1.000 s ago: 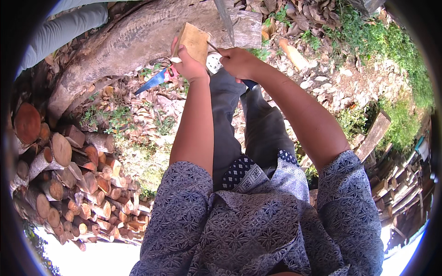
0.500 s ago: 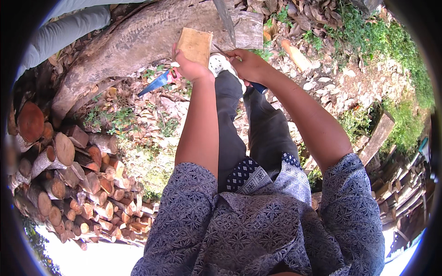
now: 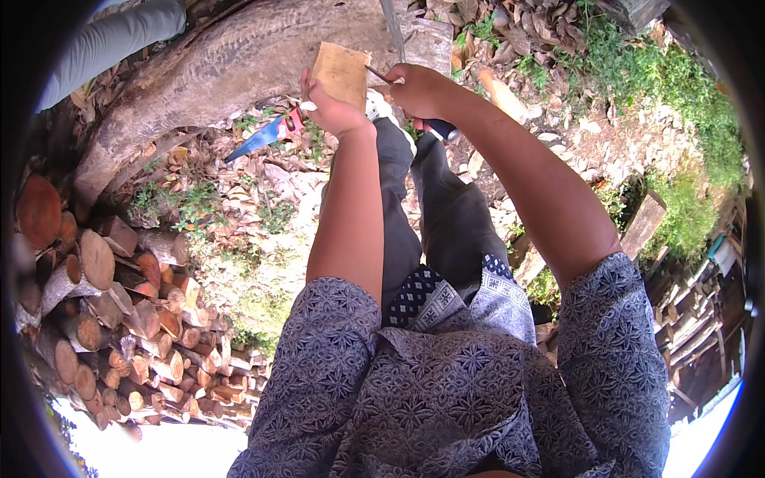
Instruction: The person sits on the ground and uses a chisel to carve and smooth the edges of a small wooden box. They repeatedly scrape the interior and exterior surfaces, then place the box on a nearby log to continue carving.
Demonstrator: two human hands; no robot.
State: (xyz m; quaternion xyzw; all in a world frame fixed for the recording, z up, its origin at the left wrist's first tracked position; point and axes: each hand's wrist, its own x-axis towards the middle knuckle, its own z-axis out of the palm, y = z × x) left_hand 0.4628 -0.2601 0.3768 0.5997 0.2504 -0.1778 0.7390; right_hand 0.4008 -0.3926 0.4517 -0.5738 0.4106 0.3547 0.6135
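Note:
My left hand (image 3: 335, 114) is closed around the lower part of a pale, squared wooden block (image 3: 341, 73), held up in front of my legs. My right hand (image 3: 418, 92) grips a tool with a dark blue handle (image 3: 441, 127) and a narrow metal blade (image 3: 376, 74). The blade's tip points at the block's right edge; whether it touches or cuts in, I cannot tell. Whether the tool is a knife or a chisel is also unclear. Below the block, a white shoe (image 3: 378, 103) partly shows.
A large, curved log (image 3: 199, 72) lies across the far side, with a grey metal blade (image 3: 392, 28) upright beside it. A blue-bladed saw with a red handle (image 3: 259, 142) lies on dry leaves. Firewood (image 3: 96, 334) is stacked at left. Another person's grey-clothed limb (image 3: 119, 48) enters at upper left.
The right hand and blade have moved up slightly, bringing the tip nearer the block's right edge. The block stays in the left hand, tilted a little differently. The whole view has shifted slightly.

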